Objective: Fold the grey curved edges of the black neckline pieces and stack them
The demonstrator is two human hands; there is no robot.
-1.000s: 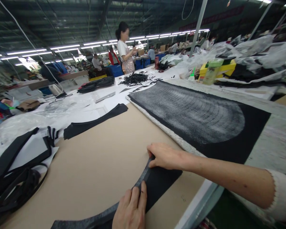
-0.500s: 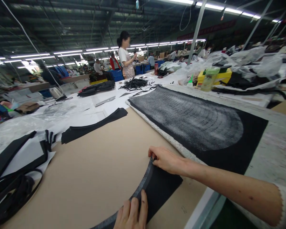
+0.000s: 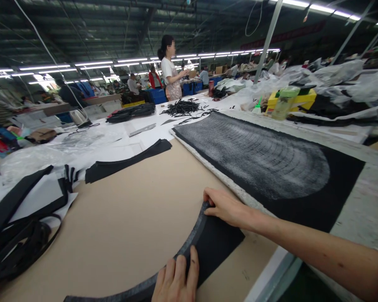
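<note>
A curved black piece (image 3: 217, 239) with a grey strip along its inner edge lies on the tan board (image 3: 122, 222). At the far end of that edge, my right hand (image 3: 222, 205) pinches the corner between thumb and fingers. Nearer the bottom of the view, my left hand (image 3: 178, 277) rests flat on the piece, fingers spread beside the grey strip. Its lower part is cut off by the frame. Beyond my right hand lies a large black sheet (image 3: 255, 155) with a whitish, streaked surface.
Black curved pieces (image 3: 129, 161) lie at the board's far edge. Black strips (image 3: 22, 247) are at left, and thin black scraps (image 3: 181, 108) farther back. A green-lidded jar (image 3: 285, 102) stands by a yellow box (image 3: 305, 100). A person (image 3: 170, 73) stands across the table.
The view has shifted slightly, and more of the curved piece's lower left end shows. Both hands keep nearly the same places on the piece.
</note>
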